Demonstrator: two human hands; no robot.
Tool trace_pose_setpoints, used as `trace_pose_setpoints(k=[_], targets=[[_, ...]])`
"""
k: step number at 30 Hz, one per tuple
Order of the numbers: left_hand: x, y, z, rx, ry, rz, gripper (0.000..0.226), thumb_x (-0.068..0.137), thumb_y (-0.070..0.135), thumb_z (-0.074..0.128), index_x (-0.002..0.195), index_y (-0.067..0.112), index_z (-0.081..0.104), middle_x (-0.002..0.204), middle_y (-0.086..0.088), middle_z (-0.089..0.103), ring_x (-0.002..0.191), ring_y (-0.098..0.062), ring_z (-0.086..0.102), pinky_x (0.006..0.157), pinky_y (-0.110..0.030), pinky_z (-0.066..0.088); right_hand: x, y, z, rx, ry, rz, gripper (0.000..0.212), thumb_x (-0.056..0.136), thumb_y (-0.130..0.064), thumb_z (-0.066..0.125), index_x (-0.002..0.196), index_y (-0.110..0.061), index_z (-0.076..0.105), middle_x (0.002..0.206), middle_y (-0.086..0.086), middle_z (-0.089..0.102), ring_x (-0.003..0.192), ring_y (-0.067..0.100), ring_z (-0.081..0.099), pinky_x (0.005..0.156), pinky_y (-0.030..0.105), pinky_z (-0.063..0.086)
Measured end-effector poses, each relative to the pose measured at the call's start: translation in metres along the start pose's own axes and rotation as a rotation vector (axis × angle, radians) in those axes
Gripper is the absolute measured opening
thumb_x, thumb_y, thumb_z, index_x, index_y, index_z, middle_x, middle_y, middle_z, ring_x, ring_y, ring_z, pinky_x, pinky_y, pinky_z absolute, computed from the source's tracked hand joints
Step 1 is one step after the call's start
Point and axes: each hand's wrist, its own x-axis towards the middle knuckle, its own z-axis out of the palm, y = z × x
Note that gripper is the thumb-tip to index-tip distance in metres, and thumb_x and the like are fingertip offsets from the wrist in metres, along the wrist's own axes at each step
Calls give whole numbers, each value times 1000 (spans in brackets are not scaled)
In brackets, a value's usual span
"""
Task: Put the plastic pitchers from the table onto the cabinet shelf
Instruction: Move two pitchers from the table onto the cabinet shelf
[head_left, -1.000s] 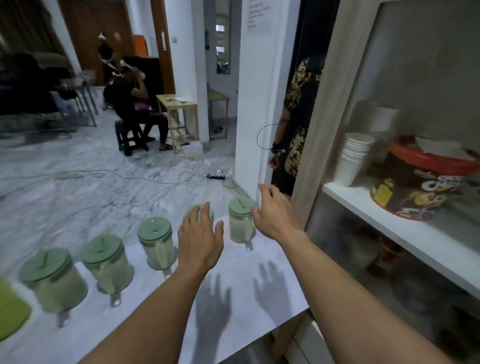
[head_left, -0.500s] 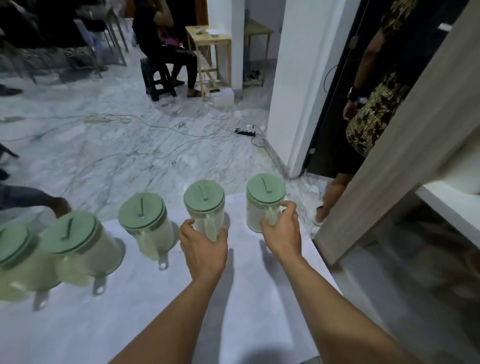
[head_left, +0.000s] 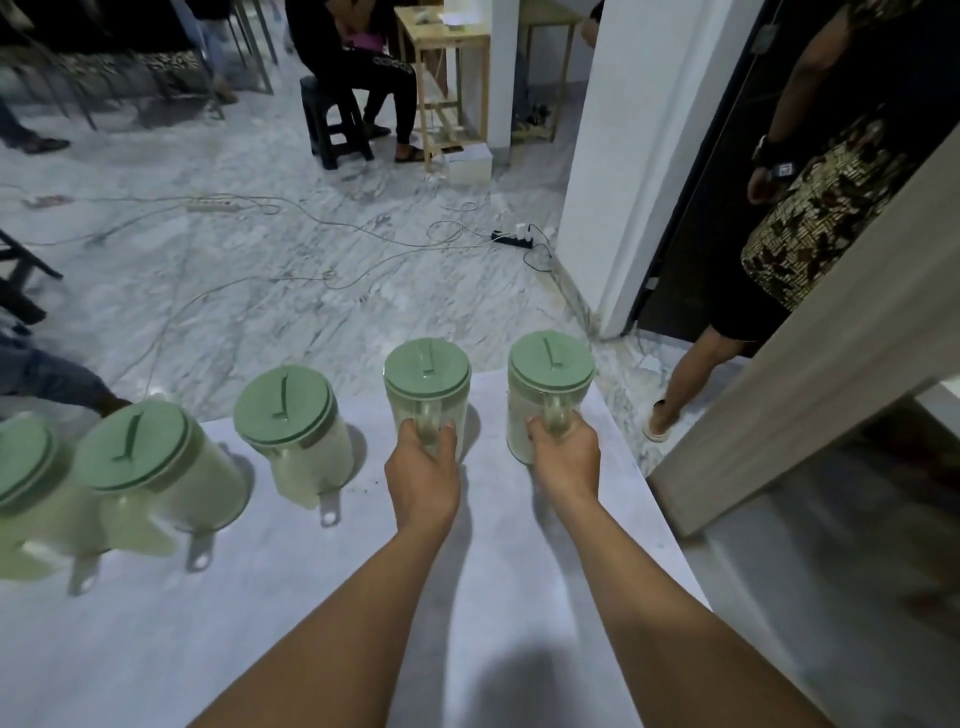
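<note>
On the table (head_left: 519, 545), hands grip handles of two green-lidded translucent pitchers (head_left: 426, 384).

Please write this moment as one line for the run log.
stage: grasp | left hand: closed on handle of second pitcher from right | right hand: closed on handle of rightmost pitcher | other pitchers: on table
</note>
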Motion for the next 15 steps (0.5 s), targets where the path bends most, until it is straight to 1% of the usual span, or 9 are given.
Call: trace_pose_setpoints(k=[3, 6, 8, 10, 12, 15], targets=[[3, 4, -4, 8, 4, 39, 25, 98, 40, 51, 96, 15, 53, 88, -3, 61, 81, -27, 58, 71, -38, 47, -4, -8, -2, 17, -5, -32, 5, 91, -17, 66, 90, -12, 66, 83, 5, 68, 79, 25, 62, 67, 28, 42], [2, 14, -12, 15, -1, 94, 26, 98, 40, 50, 97, 14, 53, 88, -4, 62, 81, -27, 58, 69, -37, 47, -11, -21, -12, 32, 10, -77, 7, 90, -15, 65, 83, -14, 63, 76, 2, 65, 71, 20, 60, 61, 29, 43], [0, 26, -20, 5, 3, 129, 27, 98, 40, 51, 97, 14, 54, 89, -6, 63, 81, -27, 59, 70, -37, 47, -18, -32, -19, 44, 29, -94, 9, 88, -15, 64, 80, -13, 62, 71, 0, 63, 66, 16, 57, 56, 27, 43], [-4, 42, -30, -15, 9, 157, 29, 97, 41, 51, 95, 12, 55, 88, -6, 65, 81, -27, 59, 70, -35, 46, -25, -46, -28, 53, 63, -119, 14, 86, -16, 63, 74, -15, 58, 67, 1, 60, 61, 16, 53, 53, 27, 40], [-8, 60, -39, -42, 9, 178, 30, 97, 41, 51, 92, 12, 57, 86, -6, 66, 80, -26, 60, 69, -34, 44, -34, -62, -38, 69, 98, -141, 17, 84, -17, 63, 70, -17, 55, 66, 2, 59, 60, 18, 52, 54, 28, 37], [-14, 84, -54, -127, -17, 218, 30, 94, 44, 51, 88, 15, 57, 82, -3, 67, 78, -23, 66, 70, -38, 51, -52, -86, -52, 78, 134, -181, 14, 86, -16, 65, 73, -13, 60, 67, 4, 63, 61, 19, 56, 56, 28, 40]])
